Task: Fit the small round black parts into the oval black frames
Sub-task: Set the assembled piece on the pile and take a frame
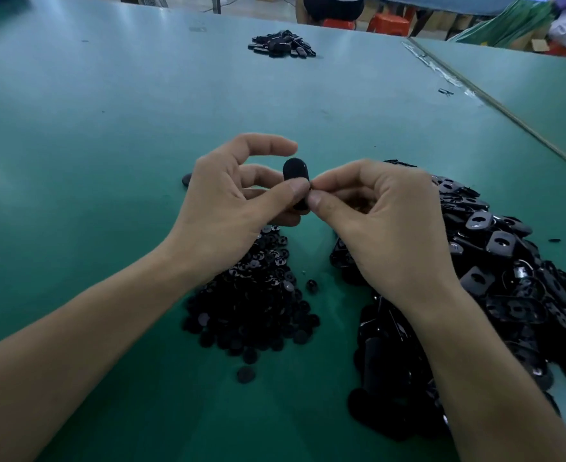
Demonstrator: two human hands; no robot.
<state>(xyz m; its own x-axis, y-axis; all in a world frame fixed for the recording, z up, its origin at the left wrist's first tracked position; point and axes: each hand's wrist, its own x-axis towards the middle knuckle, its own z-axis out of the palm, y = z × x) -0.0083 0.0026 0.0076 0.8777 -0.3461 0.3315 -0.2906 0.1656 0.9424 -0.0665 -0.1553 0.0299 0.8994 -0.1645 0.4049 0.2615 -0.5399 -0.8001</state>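
An oval black frame point(295, 171) stands upright above the green table, pinched at its lower half between the thumb and fingers of my left hand point(231, 208). My right hand point(381, 221) meets it from the right, thumb and forefinger pinched against the frame's lower edge; any round part between them is hidden. Below my hands lies a heap of small round black parts point(258, 305). A larger heap of oval black frames point(494, 288) spreads on the right under my right forearm.
A small pile of black pieces point(283, 45) sits far back on the green table point(108, 128). One loose black piece point(186, 179) lies left of my left hand. A table seam point(494, 105) runs diagonally at the right. People and red stools are beyond the far edge.
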